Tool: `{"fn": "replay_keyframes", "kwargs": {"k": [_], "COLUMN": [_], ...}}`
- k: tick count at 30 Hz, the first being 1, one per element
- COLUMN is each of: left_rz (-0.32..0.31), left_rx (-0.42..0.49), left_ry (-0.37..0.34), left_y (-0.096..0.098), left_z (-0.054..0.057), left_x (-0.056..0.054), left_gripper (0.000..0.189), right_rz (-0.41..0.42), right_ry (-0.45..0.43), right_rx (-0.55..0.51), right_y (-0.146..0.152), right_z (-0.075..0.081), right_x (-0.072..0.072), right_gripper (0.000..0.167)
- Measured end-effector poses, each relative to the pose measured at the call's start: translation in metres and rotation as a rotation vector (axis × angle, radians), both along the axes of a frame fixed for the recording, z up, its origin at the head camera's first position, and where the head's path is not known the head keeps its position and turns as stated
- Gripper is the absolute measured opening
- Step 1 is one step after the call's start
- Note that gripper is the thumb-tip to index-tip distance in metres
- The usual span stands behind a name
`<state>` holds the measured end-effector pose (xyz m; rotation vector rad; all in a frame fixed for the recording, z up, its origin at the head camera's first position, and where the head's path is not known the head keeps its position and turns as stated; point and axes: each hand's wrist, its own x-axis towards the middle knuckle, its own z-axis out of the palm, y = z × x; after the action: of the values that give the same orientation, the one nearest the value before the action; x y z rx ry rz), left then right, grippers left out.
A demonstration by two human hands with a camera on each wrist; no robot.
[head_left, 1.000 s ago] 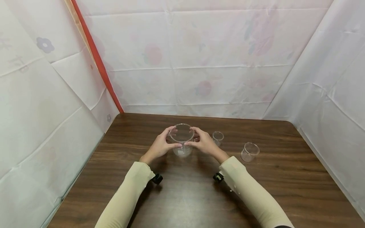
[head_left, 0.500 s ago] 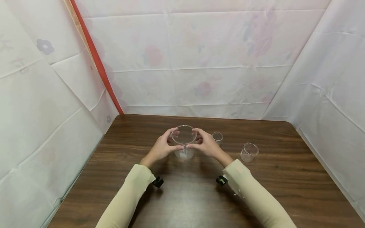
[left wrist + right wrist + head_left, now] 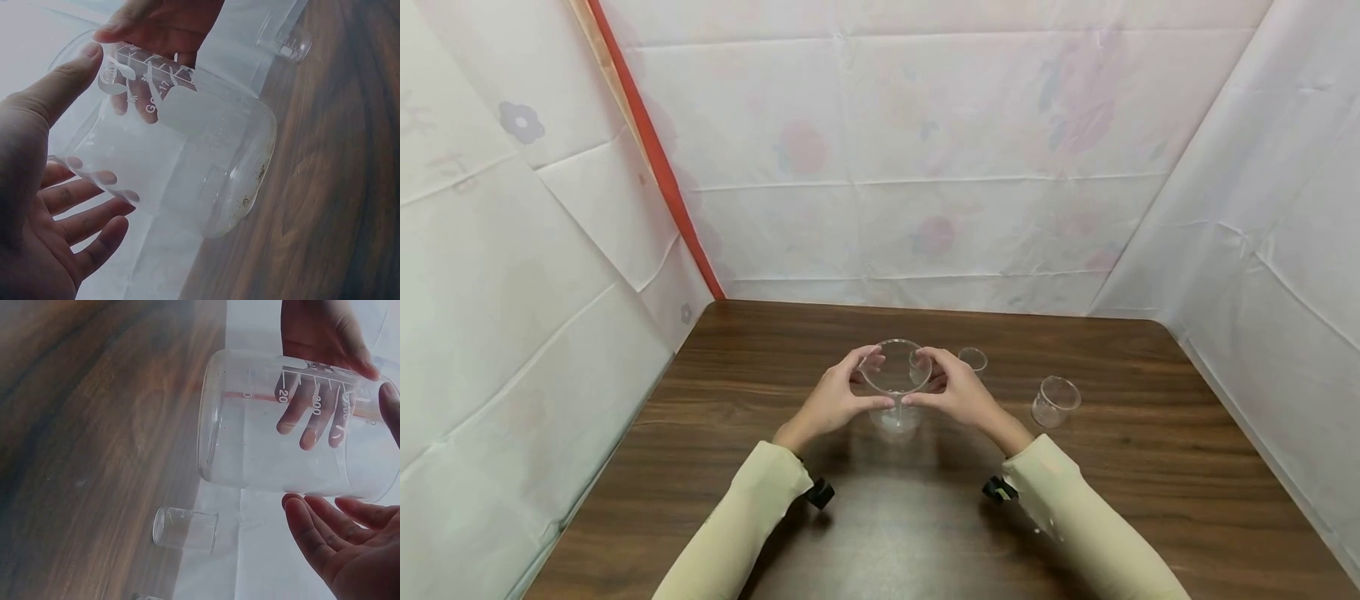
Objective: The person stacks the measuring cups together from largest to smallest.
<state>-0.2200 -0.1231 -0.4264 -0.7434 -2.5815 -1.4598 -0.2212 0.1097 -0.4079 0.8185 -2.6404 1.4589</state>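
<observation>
A large clear glass beaker with white graduation marks is upright between both hands near the middle of the table. My left hand grips its left side, the thumb on the near wall and the fingers curved round the far side. My right hand holds the right side the same way, and the two thumbs almost meet. In the left wrist view, brownish specks show near the base of the beaker. Whether that base touches the table cannot be told.
A small beaker stands behind my right hand, partly hidden by it. Farther right is a medium beaker. The dark wooden table is bordered by pale patterned cloth at the back and sides.
Both hands have brought the large beaker nearer to me and slightly right. Its rim looks larger now. The two other beakers have stayed put.
</observation>
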Motion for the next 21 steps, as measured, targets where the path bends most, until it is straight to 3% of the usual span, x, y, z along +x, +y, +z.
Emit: {"fn": "replay_keyframes", "kwargs": {"k": [11, 16, 21], "left_rz": [-0.002, -0.022, -0.027], "left_rx": [-0.047, -0.031, -0.041], "left_ry": [-0.014, -0.04, -0.021], "left_y": [0.01, 0.014, 0.02], "left_z": [0.003, 0.003, 0.001], "left_x": [0.018, 0.024, 0.03], "left_gripper": [0.083, 0.084, 0.085], "right_rz": [-0.003, -0.009, -0.011], "right_ry": [-0.019, 0.007, 0.051], "right_rx": [-0.023, 0.012, 0.031], "right_y": [0.011, 0.017, 0.023], "right_z": [0.001, 0.001, -0.001], "right_x": [0.017, 0.025, 0.031], "right_gripper": [0.074, 0.072, 0.072]}}
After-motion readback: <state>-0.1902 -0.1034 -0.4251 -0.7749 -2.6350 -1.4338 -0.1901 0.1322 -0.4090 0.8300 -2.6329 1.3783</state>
